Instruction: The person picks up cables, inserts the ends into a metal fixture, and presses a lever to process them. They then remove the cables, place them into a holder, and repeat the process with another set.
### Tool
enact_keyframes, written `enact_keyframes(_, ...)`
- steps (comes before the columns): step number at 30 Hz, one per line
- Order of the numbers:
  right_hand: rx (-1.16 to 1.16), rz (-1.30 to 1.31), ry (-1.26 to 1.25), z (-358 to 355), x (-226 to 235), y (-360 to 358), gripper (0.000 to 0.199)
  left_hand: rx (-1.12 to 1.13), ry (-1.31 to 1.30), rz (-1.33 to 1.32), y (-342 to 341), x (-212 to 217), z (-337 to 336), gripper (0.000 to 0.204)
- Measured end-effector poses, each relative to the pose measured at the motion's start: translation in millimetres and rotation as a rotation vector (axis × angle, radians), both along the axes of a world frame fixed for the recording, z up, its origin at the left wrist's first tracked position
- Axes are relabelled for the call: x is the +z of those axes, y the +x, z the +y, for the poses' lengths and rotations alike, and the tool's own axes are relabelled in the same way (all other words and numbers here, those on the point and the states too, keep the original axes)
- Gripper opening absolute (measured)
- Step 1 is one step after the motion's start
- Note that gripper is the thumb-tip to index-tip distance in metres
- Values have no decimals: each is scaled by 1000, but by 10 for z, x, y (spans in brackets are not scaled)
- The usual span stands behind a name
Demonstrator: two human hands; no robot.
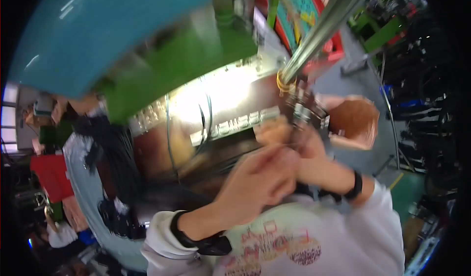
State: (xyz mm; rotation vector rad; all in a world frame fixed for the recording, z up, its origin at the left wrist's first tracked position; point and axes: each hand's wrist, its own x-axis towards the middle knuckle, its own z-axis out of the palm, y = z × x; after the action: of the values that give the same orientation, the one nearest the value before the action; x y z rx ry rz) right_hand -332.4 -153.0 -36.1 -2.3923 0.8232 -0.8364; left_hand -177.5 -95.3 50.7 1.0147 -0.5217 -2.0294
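Note:
My left hand (260, 180) and my right hand (316, 161) meet close together in front of my chest. The left fingers are curled in, and whatever they grip is hidden. Blur smears the right fingers, which look bent together; I cannot make out anything between them. Just beyond the right hand is a cluster of small metal fittings (301, 112) at the foot of a metal pole (319, 31). A white slotted strip (235, 126) lies on the brightly lit worktop past my hands. Thin dark cables (169, 129) run across the worktop toward me.
A green machine beam (181, 62) spans the worktop beneath a large blue cover (113, 26). Black cables hang in a thick bundle (115, 153) on the left. To the right is an open cardboard box (355, 124). A red-framed teal board (299, 16) stands beyond the pole.

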Motion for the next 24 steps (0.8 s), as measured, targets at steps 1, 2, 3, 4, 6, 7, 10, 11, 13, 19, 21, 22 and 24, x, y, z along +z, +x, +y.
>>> enact_keyframes(1, 19, 180, -181, -148, -2, 79, 28, 140, 10, 106, 95, -24, 197, 33)
enact_keyframes(2, 4, 171, -231, -248, -42, 239, 29, 207, 40, 26, 153, -96, 314, 41)
enact_keyframes(3, 7, 182, -233, -342, -67, 344, 30, 276, 51, 58, 213, -179, 414, 42)
enact_keyframes(4, 56, 124, -231, -379, -67, 380, 30, 319, 52, 21, 225, -250, 493, 41)
enact_keyframes(6, 138, 62, -149, -405, -63, 413, 34, 404, 51, -2, 213, -382, 577, 41)
enact_keyframes(7, 139, 89, -115, -383, -54, 409, 35, 422, 60, -5, 189, -435, 585, 40)
enact_keyframes(10, 103, 113, -173, -284, 7, 363, 36, 447, 67, 11, 145, -525, 580, 39)
enact_keyframes(11, 119, 88, -249, -262, 32, 357, 35, 453, 88, 18, 143, -534, 582, 39)
enact_keyframes(13, 119, 80, -371, -230, 65, 393, 32, 405, 113, 67, 170, -537, 614, 38)
enact_keyframes(19, 261, 100, -506, -255, 118, 579, 21, 561, -59, -254, 329, -498, 760, 36)
enact_keyframes(21, 221, 75, -475, -239, 104, 642, 17, 744, -264, -450, 393, -482, 770, 35)
enact_keyframes(22, 192, 41, -412, -220, 86, 679, 15, 749, -401, -270, 463, -477, 771, 35)
enact_keyframes(24, 188, -32, -215, -165, 16, 774, 17, 580, -182, -10, 506, -484, 756, 36)
